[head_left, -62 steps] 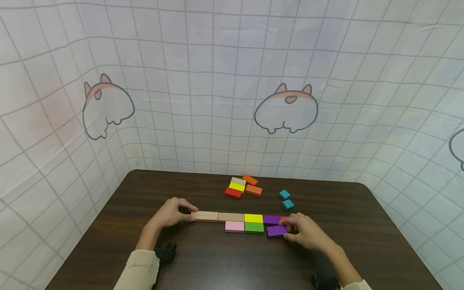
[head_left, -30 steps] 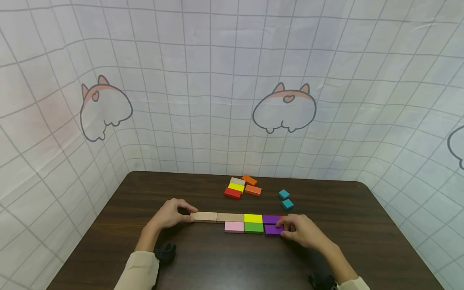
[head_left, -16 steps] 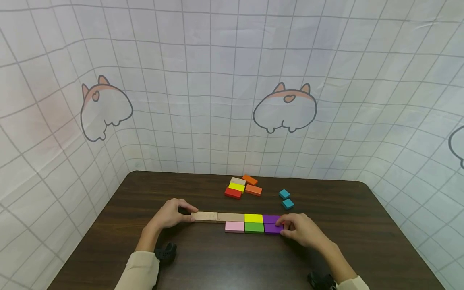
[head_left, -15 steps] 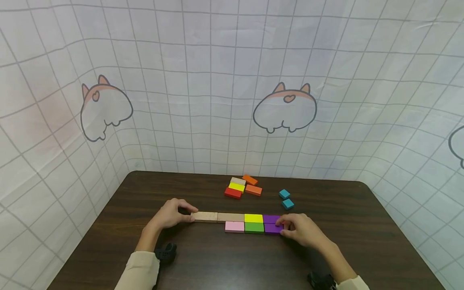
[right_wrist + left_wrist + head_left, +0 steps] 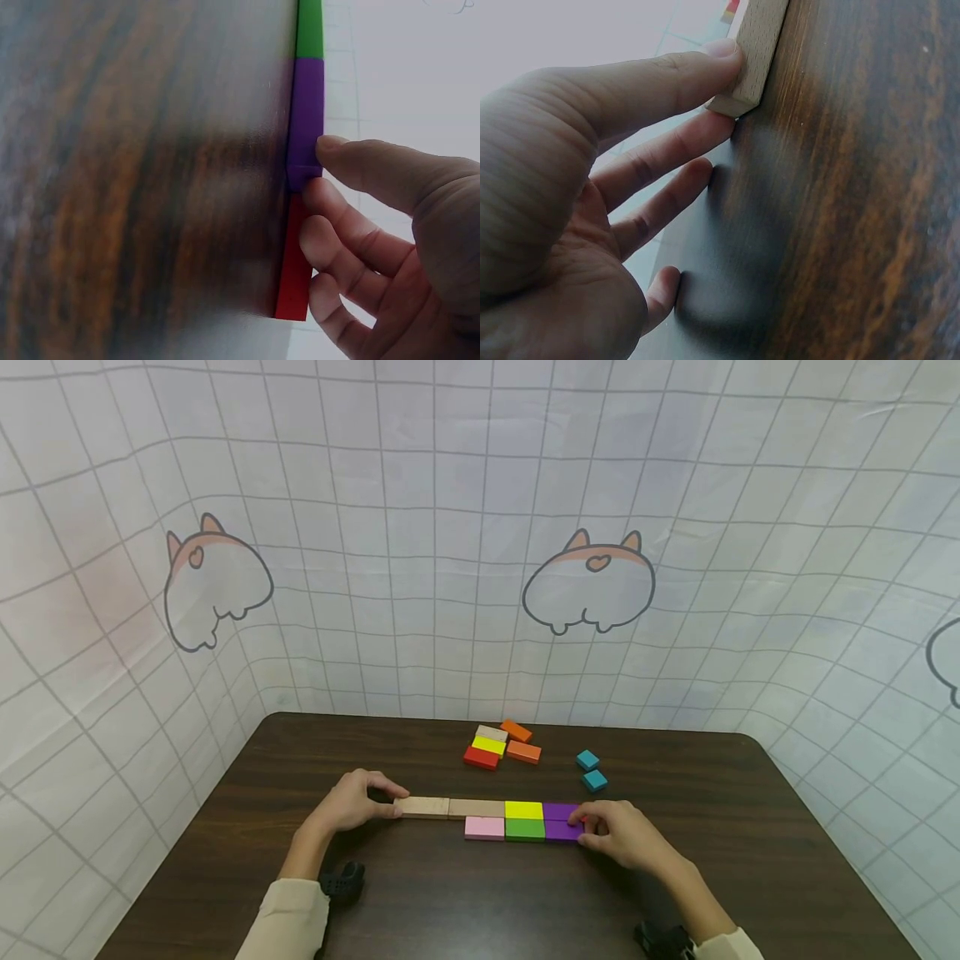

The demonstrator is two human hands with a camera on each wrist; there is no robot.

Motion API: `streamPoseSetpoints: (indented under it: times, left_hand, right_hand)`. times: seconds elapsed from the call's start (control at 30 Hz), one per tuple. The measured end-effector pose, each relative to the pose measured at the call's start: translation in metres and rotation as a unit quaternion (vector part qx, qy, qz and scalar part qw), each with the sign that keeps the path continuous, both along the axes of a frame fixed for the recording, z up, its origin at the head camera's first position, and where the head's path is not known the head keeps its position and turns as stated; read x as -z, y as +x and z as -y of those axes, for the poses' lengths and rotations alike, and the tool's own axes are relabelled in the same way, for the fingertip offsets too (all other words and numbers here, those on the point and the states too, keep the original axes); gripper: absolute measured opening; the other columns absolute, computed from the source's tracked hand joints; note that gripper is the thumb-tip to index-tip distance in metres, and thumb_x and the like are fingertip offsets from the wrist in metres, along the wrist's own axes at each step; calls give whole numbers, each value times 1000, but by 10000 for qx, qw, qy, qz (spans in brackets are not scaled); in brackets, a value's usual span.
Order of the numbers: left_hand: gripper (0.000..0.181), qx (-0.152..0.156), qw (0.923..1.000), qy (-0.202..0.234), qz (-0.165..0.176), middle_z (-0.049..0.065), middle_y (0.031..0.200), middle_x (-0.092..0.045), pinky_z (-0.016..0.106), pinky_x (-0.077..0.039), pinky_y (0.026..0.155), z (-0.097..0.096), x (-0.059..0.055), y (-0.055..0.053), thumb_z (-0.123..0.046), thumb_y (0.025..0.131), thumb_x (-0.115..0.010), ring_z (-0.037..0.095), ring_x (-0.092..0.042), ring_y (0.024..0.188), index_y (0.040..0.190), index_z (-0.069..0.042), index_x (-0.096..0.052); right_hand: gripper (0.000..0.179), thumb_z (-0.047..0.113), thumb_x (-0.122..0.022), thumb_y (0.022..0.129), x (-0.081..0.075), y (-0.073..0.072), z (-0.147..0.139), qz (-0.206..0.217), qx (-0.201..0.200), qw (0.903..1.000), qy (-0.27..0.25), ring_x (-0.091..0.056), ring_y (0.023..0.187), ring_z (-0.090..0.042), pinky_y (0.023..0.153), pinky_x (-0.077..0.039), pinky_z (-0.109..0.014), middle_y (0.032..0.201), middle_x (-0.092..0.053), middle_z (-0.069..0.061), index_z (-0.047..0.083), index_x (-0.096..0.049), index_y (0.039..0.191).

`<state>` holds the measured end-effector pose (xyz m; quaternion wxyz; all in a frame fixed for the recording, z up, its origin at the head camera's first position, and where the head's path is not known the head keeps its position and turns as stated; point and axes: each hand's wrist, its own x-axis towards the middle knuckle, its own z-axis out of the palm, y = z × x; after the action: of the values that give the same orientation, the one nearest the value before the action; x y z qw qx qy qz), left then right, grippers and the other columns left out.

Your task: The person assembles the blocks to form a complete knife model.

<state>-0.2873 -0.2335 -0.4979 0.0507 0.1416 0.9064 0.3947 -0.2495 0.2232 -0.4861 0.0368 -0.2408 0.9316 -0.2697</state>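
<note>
My left hand (image 5: pixel 356 802) pinches the left end of a plain wooden block (image 5: pixel 423 807) with thumb and index finger; the other fingertips touch the table in the left wrist view. This block begins a row holding a second plain block (image 5: pixel 477 809), a yellow block (image 5: pixel 523 810) and a purple block (image 5: pixel 557 811). A red block (image 5: pixel 294 262), mostly covered in the head view, ends that row. In front lie a pink block (image 5: pixel 484 828), a green block (image 5: pixel 525 830) and another purple block (image 5: pixel 561 831), lined up. My right hand (image 5: pixel 626 839) pinches this front purple block's right end.
Behind the rows is a loose cluster: a plain block (image 5: pixel 492 734), a yellow one (image 5: pixel 489 746), a red one (image 5: pixel 481 758) and two orange blocks (image 5: pixel 523 752). Two small teal blocks (image 5: pixel 595 780) lie farther right. A grid-patterned cloth (image 5: pixel 420 568) stands behind the dark table (image 5: pixel 450 893).
My right hand has slid the front purple block left and slightly away from me, closing its gaps to the green block and the rear purple block. My left hand has stayed at the wooden block's end.
</note>
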Motion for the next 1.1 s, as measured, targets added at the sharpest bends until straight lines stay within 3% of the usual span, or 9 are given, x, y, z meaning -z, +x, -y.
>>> streamPoseSetpoints:
  times: [0.57,0.87,1.1]
  left_hand:
    - [19,-13,10000,-43,-48,-5,104,-75,54,-51,99,1,1,-1,-23,81,-88,24,-66,109,100,-24,-83]
    - [19,13,10000,-38,-23,-5,104,-75,52,-52,98,1,2,-2,-23,82,-88,24,-66,108,100,-25,-83]
    - [19,33,10000,-42,-28,-4,104,-75,54,-51,99,1,3,-2,-24,82,-88,24,-66,108,100,-24,-83]
  right_hand:
    - [16,14,-76,93,-5,0,-4,43,-253,9994,-214,-50,66,0,59,-46,-21,81,-63,9,14,-75,109]
    - [20,19,-74,95,-26,0,-1,-122,-76,9977,-658,-57,70,-4,64,-51,-22,82,-66,10,10,-74,113]
    - [17,18,-74,96,-40,-15,17,-387,-3,9931,-1104,-59,73,-9,67,-53,-23,86,-67,9,18,-73,113]
